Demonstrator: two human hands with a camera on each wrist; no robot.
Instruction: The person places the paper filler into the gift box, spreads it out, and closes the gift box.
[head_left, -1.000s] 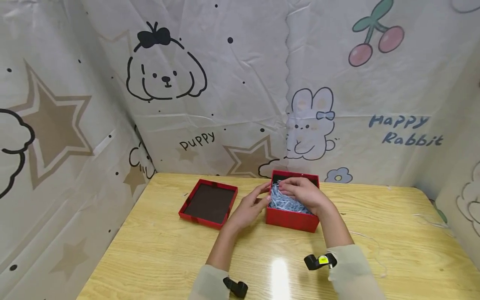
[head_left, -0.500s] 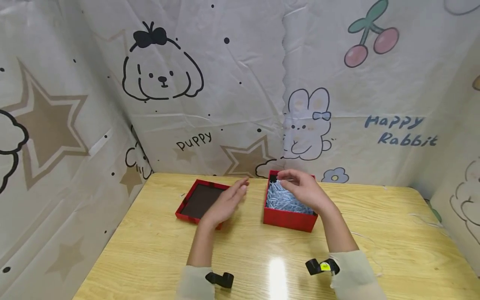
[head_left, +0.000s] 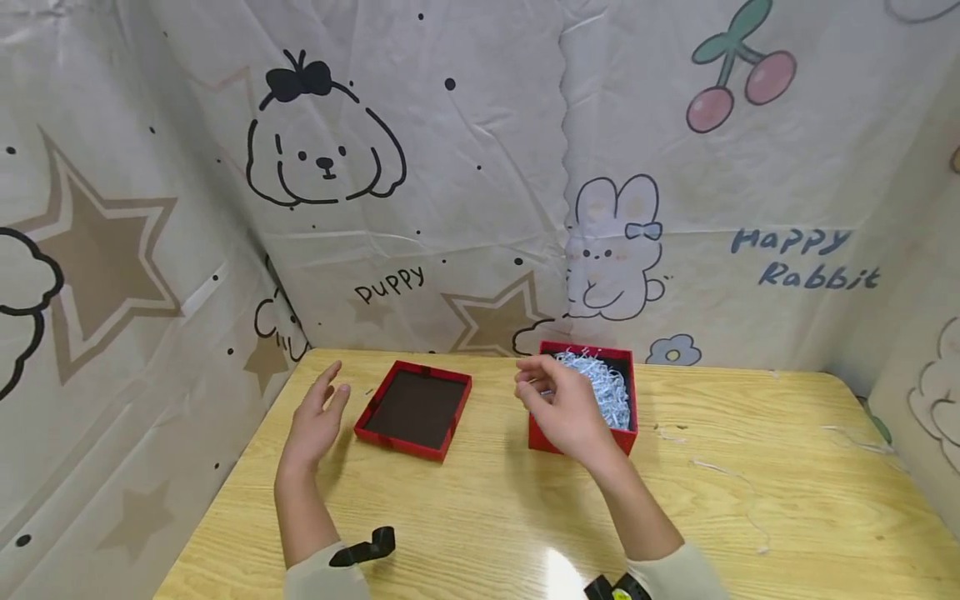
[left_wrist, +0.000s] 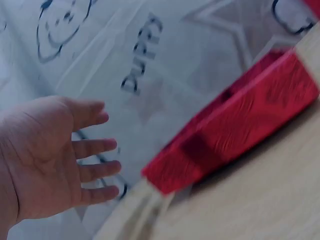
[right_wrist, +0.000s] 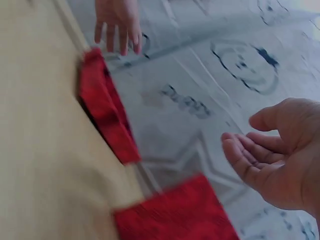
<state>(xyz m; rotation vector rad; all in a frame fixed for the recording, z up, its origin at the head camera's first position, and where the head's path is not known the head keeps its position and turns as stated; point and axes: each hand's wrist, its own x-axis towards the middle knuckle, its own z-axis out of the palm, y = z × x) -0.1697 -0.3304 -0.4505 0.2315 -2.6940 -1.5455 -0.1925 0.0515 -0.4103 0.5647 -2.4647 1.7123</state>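
A red box [head_left: 581,442] filled with pale blue shredded paper [head_left: 611,393] stands near the back of the table. My right hand [head_left: 564,408] is above its left front part, holding nothing, with fingers loosely bent; it hides part of the shreds. To the left lies the red box lid [head_left: 448,444], its dark inside facing up. My left hand [head_left: 315,425] hangs left of the lid, apart from it, fingers extended and thumb spread. In the left wrist view the palm shows bare beside the lid [left_wrist: 235,125]. The right wrist view shows nothing in the right hand [right_wrist: 285,150].
The wooden table [head_left: 480,517] ends at a patterned cloth backdrop [head_left: 480,208] behind and at the sides. A thin white string [head_left: 731,473] lies right of the box, with small scraps of shredded paper nearby.
My left hand let go of the box's left side and moved left past the lid. My right hand rose from the shredded paper and drifted left and toward me.
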